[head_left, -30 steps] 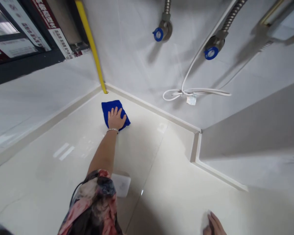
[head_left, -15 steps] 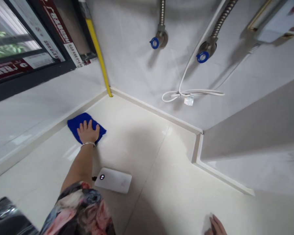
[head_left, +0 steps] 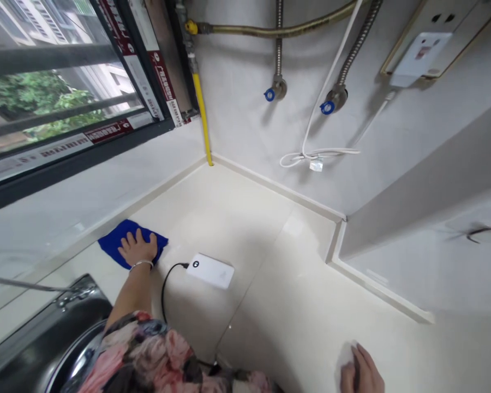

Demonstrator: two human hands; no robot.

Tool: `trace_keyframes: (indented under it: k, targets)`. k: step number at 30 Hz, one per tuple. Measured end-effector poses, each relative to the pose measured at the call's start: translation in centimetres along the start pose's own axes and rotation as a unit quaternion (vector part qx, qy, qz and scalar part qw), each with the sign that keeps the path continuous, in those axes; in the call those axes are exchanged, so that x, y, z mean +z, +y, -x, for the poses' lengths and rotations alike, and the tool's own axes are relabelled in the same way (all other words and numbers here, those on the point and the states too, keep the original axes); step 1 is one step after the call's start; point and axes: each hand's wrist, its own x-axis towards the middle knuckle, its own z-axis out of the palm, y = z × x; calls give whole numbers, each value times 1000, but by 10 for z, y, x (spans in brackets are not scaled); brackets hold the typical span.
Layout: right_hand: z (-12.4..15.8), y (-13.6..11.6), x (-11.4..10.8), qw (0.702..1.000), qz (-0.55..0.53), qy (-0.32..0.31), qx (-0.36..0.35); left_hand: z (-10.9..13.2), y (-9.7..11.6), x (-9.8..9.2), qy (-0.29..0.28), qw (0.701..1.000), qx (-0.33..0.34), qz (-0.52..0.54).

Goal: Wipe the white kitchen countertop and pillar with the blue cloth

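My left hand [head_left: 137, 248] lies flat, fingers spread, on a blue cloth [head_left: 113, 243] on the pale countertop [head_left: 294, 295]. The cloth sits beside the low ledge under the window, and the palm covers part of it. A bracelet circles that wrist. To the right of this hand lies a white power bank [head_left: 211, 271] with a black cable [head_left: 163, 289] plugged into its left end. At the bottom right, my right hand [head_left: 363, 371] rests on the countertop, partly cut off by the frame. Its thumb is apart from the fingers, and I see nothing held.
A metal sink [head_left: 20, 349] with a faucet [head_left: 76, 292] and a shiny basin [head_left: 76, 357] is at lower left. A yellow pipe [head_left: 202, 117] comes down into the corner. Blue-handled valves [head_left: 270, 95] and a bundled white cord [head_left: 331, 153] are on the back wall.
My left hand and the cloth have moved left along the ledge, away from the corner and towards the sink. The view has shifted, showing more window and sink. My right hand stays nearly in place.
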Motion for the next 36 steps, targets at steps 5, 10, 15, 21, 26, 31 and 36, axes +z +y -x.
trace_keyframes:
  k: [5,10,15,21,26,31,36]
  targets:
    - [-2,4,1,999,-8,10,-39,5,-34,-5,-9,1000,-23,-17]
    - [0,2,-1,999,18,8,-33,14,-63,-7,-10,1000,0,-22]
    - [0,-6,-4,1000,23,-1,-12,19,-74,-5,2,1000,1,-26]
    - [-1,-5,-6,999,34,6,-16,7,-63,-3,33,998,-48,-14]
    - [-5,8,-5,997,32,11,-76,7,-62,1,53,998,-36,3]
    - [-5,15,-2,995,40,-7,-89,11,-59,8,75,997,-28,12]
    - [-5,2,-4,997,45,-6,-69,5,-29,10,44,996,-73,23]
